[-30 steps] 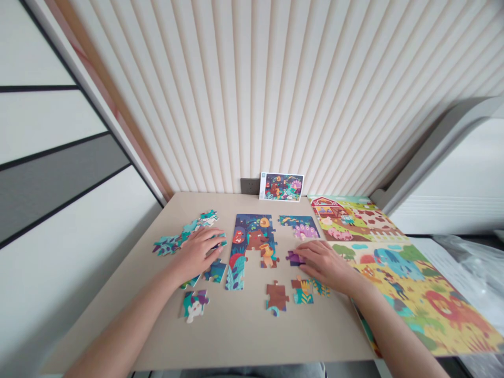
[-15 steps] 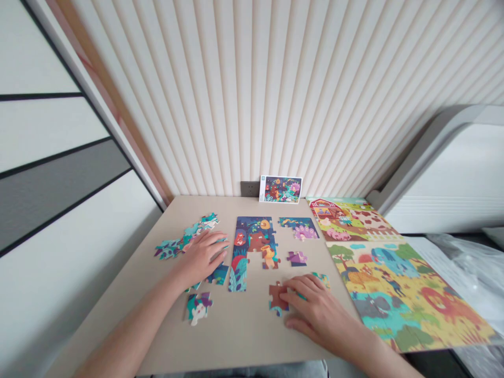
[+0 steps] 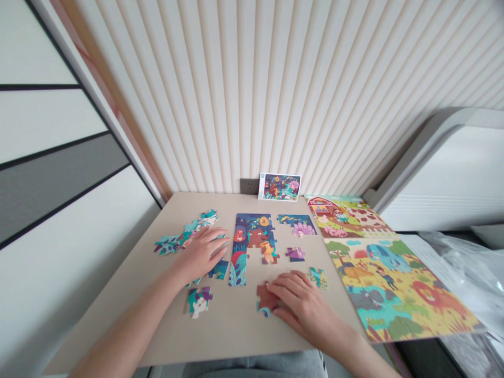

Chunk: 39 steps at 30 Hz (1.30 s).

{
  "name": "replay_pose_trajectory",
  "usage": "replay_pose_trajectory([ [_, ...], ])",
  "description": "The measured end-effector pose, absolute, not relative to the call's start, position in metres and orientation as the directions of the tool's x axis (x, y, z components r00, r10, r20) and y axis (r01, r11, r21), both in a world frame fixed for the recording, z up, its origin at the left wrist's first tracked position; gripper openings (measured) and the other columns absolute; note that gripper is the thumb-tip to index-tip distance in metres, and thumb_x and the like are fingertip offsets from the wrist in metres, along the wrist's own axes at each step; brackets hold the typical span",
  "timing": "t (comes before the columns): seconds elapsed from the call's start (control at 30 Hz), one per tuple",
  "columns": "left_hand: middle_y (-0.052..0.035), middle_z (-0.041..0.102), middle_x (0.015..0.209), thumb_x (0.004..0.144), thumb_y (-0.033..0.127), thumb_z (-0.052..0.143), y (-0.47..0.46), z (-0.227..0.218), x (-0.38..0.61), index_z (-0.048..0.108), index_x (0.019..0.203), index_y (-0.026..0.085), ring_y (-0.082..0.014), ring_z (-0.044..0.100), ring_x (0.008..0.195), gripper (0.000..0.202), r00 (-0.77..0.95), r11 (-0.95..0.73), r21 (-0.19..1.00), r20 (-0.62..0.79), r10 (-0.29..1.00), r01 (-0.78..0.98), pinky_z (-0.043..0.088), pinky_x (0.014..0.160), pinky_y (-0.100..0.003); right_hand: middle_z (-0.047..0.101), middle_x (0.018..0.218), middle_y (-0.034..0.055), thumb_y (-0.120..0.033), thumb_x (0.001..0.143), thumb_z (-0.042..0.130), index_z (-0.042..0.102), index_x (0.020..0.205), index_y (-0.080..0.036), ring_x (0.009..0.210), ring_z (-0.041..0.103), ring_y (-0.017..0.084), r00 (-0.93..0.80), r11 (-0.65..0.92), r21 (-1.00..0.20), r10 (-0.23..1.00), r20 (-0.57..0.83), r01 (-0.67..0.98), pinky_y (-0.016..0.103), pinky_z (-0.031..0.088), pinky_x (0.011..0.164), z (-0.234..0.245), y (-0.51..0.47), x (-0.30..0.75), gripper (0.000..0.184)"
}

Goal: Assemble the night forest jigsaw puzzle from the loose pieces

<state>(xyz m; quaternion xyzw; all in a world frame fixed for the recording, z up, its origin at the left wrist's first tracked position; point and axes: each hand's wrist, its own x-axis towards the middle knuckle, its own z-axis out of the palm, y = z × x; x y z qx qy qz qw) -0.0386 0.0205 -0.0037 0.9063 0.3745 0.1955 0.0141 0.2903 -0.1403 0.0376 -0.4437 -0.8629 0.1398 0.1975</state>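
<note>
My left hand point(image 3: 202, 253) lies with fingers stretched out over the right side of a heap of loose puzzle pieces point(image 3: 169, 244), covering part of it. Between the fingers and thumb of my right hand point(image 3: 301, 299) is the right edge of a brown puzzle piece point(image 3: 265, 297) with a teal lower corner, low over the table or on it. Above it, at the middle, is the partly joined puzzle point(image 3: 258, 236) with a bear, its lower edge showing a gap. A piece with a white rabbit point(image 3: 199, 302) sits below my left hand.
Right of the joined part lie a corner section with a peacock point(image 3: 304, 226), a purple piece point(image 3: 295, 254) and a teal-yellow piece point(image 3: 318, 278). A picture card point(image 3: 280, 187) leans against the wall. Two finished puzzles, farm point(image 3: 346, 216) and safari point(image 3: 397, 286), cover the right side.
My right hand has slid left with the brown puzzle piece, uncovering the teal-yellow piece. My left hand stays over the heap. The view has tilted slightly.
</note>
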Motion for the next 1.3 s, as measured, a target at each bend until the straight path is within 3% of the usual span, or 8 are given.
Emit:
replay_pose_trajectory([
  [0.23, -0.0048, 0.064, 0.140, 0.104, 0.036, 0.045, 0.018, -0.001, -0.037, 0.070, 0.127, 0.030, -0.0259, 0.051, 0.139, 0.034, 0.655, -0.729, 0.155, 0.345, 0.673, 0.667, 0.026, 0.127, -0.051, 0.067, 0.135, 0.0115, -0.030, 0.100, 0.060, 0.063, 0.137, -0.029, 0.129, 0.060, 0.032, -0.282, 0.382, -0.378, 0.913, 0.293, 0.843, 0.051, 0.053, 0.105, 0.021, -0.149, 0.341, 0.037],
  [0.57, -0.0042, 0.066, 0.137, 0.104, 0.036, 0.047, 0.019, -0.002, -0.036, 0.071, 0.127, 0.030, -0.0255, 0.055, 0.135, 0.034, 0.682, -0.762, 0.186, 0.351, 0.641, 0.620, 0.028, 0.126, -0.050, 0.062, 0.147, 0.0052, -0.030, 0.098, 0.062, 0.052, 0.149, -0.032, 0.144, 0.047, 0.031, -0.347, 0.382, -0.326, 0.924, 0.162, 0.865, 0.055, 0.040, 0.119, 0.014, -0.151, 0.361, 0.052],
  [1.03, -0.0042, 0.065, 0.137, 0.104, 0.035, 0.049, 0.016, 0.002, -0.033, 0.070, 0.128, 0.032, -0.0267, 0.054, 0.135, 0.032, 0.698, -0.762, 0.204, 0.311, 0.645, 0.614, 0.031, 0.124, -0.053, 0.065, 0.137, 0.0073, -0.032, 0.098, 0.063, 0.059, 0.141, -0.033, 0.130, 0.058, 0.027, -0.298, 0.346, -0.409, 0.938, 0.177, 0.845, 0.046, 0.049, 0.110, 0.017, -0.147, 0.350, 0.043],
  [1.3, -0.0041, 0.065, 0.138, 0.103, 0.032, 0.049, 0.016, 0.008, -0.036, 0.071, 0.126, 0.031, -0.0258, 0.054, 0.135, 0.031, 0.689, -0.766, 0.174, 0.347, 0.636, 0.619, 0.032, 0.124, -0.050, 0.063, 0.140, 0.0071, -0.034, 0.099, 0.063, 0.060, 0.140, -0.034, 0.134, 0.055, 0.029, -0.358, 0.395, -0.339, 0.919, 0.167, 0.854, 0.049, 0.046, 0.112, 0.019, -0.142, 0.356, 0.042],
])
